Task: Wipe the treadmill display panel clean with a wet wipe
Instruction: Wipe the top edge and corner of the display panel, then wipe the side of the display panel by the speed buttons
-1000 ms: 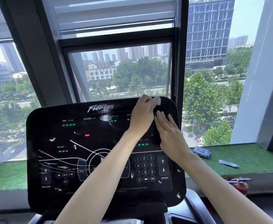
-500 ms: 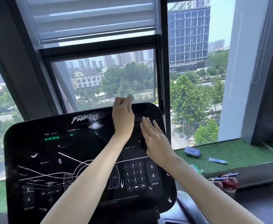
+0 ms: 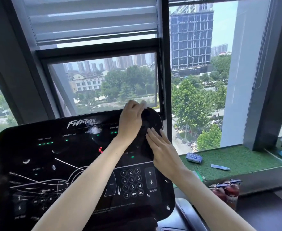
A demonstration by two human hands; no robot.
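The black glossy treadmill display panel [image 3: 57, 164] fills the lower left, with green and red lights, a number keypad and white smears and streaks on its left half. My left hand [image 3: 131, 120] is curled at the panel's top right edge, gripping a small white wet wipe [image 3: 144, 104] that peeks out above the fingers. My right hand [image 3: 162, 150] lies flat, fingers together, on the panel's right side just below the left hand, and holds nothing.
A green turf sill [image 3: 237, 157] runs to the right, carrying a blue wet wipe pack [image 3: 194, 157] and a thin blue packet [image 3: 220, 167]. Red fire extinguishers [image 3: 227, 192] stand below the sill. Large windows and dark frames rise behind the panel.
My left hand with the wipe slid from the panel's upper face up to its top right edge. My right hand stayed flat beside it. The camera view shifted.
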